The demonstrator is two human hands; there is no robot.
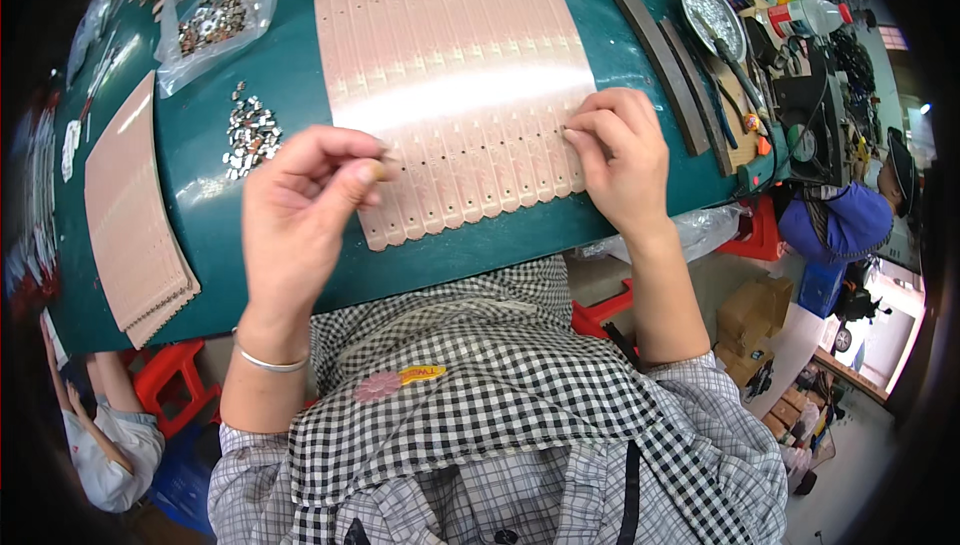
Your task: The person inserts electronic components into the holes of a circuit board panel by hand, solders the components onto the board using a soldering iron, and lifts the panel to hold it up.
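Before me on the green table lies a pinkish-beige panel, marked into narrow strips with rows of small holes and a scalloped near edge. My left hand is over its left side, thumb and forefinger pinched together; a tiny piece may be between them, too small to name. At the panel's right edge, my right hand has its fingertips pressed together close to the row of holes, and whatever they hold is hidden. Left of the panel is a loose heap of small metal pieces.
A clear plastic bag of similar pieces lies at the far left, near a stack of panels. Dark bars, a metal bowl and a bottle occupy the right. Other people sit at left and right.
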